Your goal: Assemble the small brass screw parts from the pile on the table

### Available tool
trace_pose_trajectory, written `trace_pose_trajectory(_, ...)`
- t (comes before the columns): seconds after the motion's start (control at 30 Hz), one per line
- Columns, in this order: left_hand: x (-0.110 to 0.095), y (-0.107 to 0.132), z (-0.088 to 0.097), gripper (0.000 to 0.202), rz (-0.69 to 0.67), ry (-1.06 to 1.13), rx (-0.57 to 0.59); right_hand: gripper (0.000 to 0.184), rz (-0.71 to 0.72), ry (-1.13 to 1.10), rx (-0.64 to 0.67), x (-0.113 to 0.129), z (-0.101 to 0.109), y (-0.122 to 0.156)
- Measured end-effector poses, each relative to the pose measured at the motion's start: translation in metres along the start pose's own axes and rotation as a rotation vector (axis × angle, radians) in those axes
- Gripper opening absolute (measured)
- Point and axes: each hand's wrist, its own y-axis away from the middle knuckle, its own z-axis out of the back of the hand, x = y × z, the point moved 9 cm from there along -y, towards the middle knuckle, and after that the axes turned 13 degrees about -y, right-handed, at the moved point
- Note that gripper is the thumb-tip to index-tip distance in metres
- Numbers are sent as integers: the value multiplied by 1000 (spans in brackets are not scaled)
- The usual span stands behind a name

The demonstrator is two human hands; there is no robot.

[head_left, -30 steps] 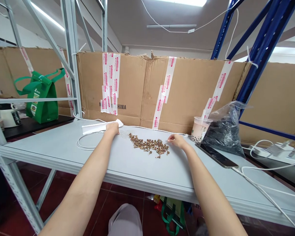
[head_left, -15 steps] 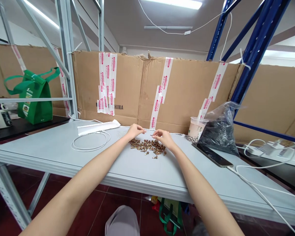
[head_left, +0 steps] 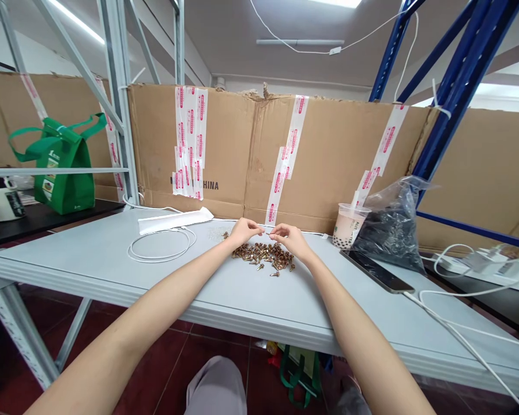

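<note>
Cardboard sheets (head_left: pixel 320 155) patched with red-printed white tape lined the back of a pale grey metal counter (head_left: pixel 112 271), with steel shelving uprights rising on either side. Both forearms reached in from the bottom of the view. The left hand (head_left: pixel 244 230) and right hand (head_left: pixel 288 237) were close together, just apart at the fingertips, at the far edge of a loose heap of gold-coloured screws (head_left: pixel 263 256), which lay directly below and nearer than the grips. Each grip looked loosely pinched, but the fingers hid what lay inside, so whether either was clamped on a screw could not be made out. Just left of the left grip lay pale specks (head_left: pixel 216 233), too small to identify. Farther left were a coiled white cable (head_left: pixel 160 248) and a white strip (head_left: pixel 175 221). Well right of the right grip stood a plastic cup of milk tea (head_left: pixel 349 226), beside a clear bag (head_left: pixel 389 230) of dark contents, with a phone (head_left: pixel 376 271) lying in front.
</note>
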Motion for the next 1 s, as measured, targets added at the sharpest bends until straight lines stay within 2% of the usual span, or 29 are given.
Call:
trace_pose_trajectory(0.2,-14,6,-5,26,-44,128,62,21,-7,-12,-10,-4,0,-2)
trace_pose_trajectory(0.4,-22,8,2,28,-84,194,17,23,-13,-128,-44,-7,3,-4)
trace_pose_trajectory(0.6,-31,9,5,28,-160,258,3,25,-75,-286,-25,-10,-4,-5)
trace_pose_trajectory(0.8,-40,11,11,27,-216,138,-54,27,-112,-371,-17,-11,-6,-3)
trace_pose_trajectory(1.0,-44,13,18,22,-223,28,-123,29,-152,-347,68,-12,-15,-1)
